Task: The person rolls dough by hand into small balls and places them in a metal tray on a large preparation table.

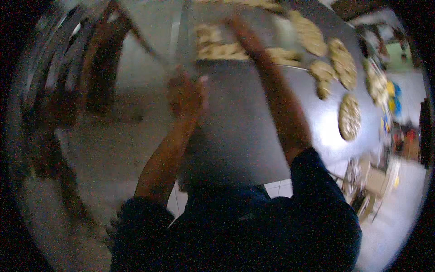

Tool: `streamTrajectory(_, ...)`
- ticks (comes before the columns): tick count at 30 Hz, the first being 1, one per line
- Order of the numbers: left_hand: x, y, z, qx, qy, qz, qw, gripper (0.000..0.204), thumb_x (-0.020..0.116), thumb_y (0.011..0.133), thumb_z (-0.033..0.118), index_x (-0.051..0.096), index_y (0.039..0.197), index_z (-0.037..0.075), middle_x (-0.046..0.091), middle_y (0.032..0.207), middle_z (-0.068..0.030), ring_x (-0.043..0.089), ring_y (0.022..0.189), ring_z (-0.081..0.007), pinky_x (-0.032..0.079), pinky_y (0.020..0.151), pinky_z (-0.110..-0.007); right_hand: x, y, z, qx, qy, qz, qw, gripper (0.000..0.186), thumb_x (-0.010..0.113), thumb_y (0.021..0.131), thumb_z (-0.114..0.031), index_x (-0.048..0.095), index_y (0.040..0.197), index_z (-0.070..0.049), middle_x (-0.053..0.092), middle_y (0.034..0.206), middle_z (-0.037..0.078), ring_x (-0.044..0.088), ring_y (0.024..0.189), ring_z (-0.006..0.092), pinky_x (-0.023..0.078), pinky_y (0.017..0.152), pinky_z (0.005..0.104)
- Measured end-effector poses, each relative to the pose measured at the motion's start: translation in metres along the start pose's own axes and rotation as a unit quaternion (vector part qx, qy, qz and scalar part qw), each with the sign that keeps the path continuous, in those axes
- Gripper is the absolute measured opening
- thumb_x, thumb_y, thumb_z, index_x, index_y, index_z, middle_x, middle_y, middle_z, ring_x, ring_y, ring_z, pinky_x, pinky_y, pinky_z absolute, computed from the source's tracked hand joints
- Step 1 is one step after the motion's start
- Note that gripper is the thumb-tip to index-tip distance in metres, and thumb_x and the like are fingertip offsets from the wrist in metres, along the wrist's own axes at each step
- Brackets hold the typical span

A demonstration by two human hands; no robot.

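My left hand is at the left edge of a smooth grey metal surface in front of me. Motion blur smears its fingers, so a grip on anything does not show. My right arm reaches far forward, and my right hand, also smeared, is over a dark tray area beside pale shaped dough pieces. Whether it touches one is unclear. To the right lie a long plaited dough piece, a speckled oval one, a figure-shaped one and a topped oval loaf.
More dough pieces lie along the table's right side, near a blue and yellow item. A cardboard box stands low at the right. Blurred dark upright shapes and pale floor are on the left.
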State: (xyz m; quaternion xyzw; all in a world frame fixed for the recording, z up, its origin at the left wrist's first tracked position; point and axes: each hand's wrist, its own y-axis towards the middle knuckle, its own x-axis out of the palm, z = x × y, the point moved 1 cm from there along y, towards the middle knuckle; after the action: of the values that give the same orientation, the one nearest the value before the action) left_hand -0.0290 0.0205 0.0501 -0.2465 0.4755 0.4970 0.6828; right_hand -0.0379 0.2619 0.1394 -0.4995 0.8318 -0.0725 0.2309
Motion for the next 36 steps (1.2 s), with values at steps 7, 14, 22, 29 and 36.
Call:
streamTrajectory(7, 0.036, 0.017, -0.024, 0.053, -0.032, 0.009, 0.998, 0.084, 0.049, 0.102, 0.061, 0.031, 0.159, 0.003, 0.034, 0.158, -0.0316, 0.034, 0.146, -0.0489, 0.034, 0.117, -0.058, -0.198, -0.196, 0.254, 0.050, -0.239, 0.583, 0.775, 0.046, 0.078, 0.091, -0.034, 0.065, 0.120, -0.001, 0.068, 0.114, 0.018, 0.066, 0.106, 0.0314, 0.053, 0.092, 0.0416)
streamTrajectory(14, 0.027, 0.012, 0.027, -0.009, 0.051, -0.102, 0.993, 0.089, 0.042, 0.102, 0.066, 0.019, 0.163, 0.006, 0.017, 0.163, -0.0371, 0.023, 0.150, -0.0527, 0.029, 0.119, -0.061, -0.327, -0.155, 0.284, 0.078, -0.287, 0.576, 0.762, 0.054, 0.068, 0.093, -0.052, 0.066, 0.122, -0.007, 0.065, 0.127, 0.020, 0.058, 0.121, 0.0406, 0.047, 0.101, 0.0480)
streamTrajectory(22, 0.033, 0.005, 0.023, 0.084, 0.168, -0.039, 0.982, 0.087, 0.046, 0.103, 0.062, 0.021, 0.163, 0.004, 0.024, 0.164, -0.0301, 0.030, 0.149, -0.0489, 0.029, 0.119, -0.059, -0.297, -0.172, 0.258, -0.112, 0.231, 0.260, 0.931, 0.043, 0.084, 0.085, -0.038, 0.066, 0.106, -0.005, 0.073, 0.092, 0.009, 0.071, 0.088, 0.0260, 0.056, 0.074, 0.0412)
streamTrajectory(29, -0.024, -0.155, 0.233, 0.034, -0.467, -0.376, 0.800, 0.079, 0.073, 0.095, 0.045, 0.042, 0.155, 0.002, 0.064, 0.131, -0.0118, 0.064, 0.103, -0.0149, 0.053, 0.084, -0.031, -0.166, -0.269, 0.197, 0.004, 0.314, 0.324, 0.893, 0.026, 0.078, 0.091, -0.025, 0.065, 0.102, -0.006, 0.070, 0.093, 0.007, 0.067, 0.083, 0.0171, 0.057, 0.069, 0.0364)
streamTrajectory(36, -0.012, -0.175, 0.204, -0.125, -0.582, -0.329, 0.733, 0.056, 0.062, 0.101, 0.056, 0.070, 0.122, 0.005, 0.071, 0.103, -0.0054, 0.060, 0.087, -0.0127, 0.051, 0.079, -0.028, -0.179, -0.280, 0.210, -0.228, 0.243, 0.411, 0.848, 0.026, 0.074, 0.096, -0.020, 0.067, 0.112, -0.002, 0.070, 0.098, 0.007, 0.069, 0.094, 0.0184, 0.058, 0.077, 0.0362)
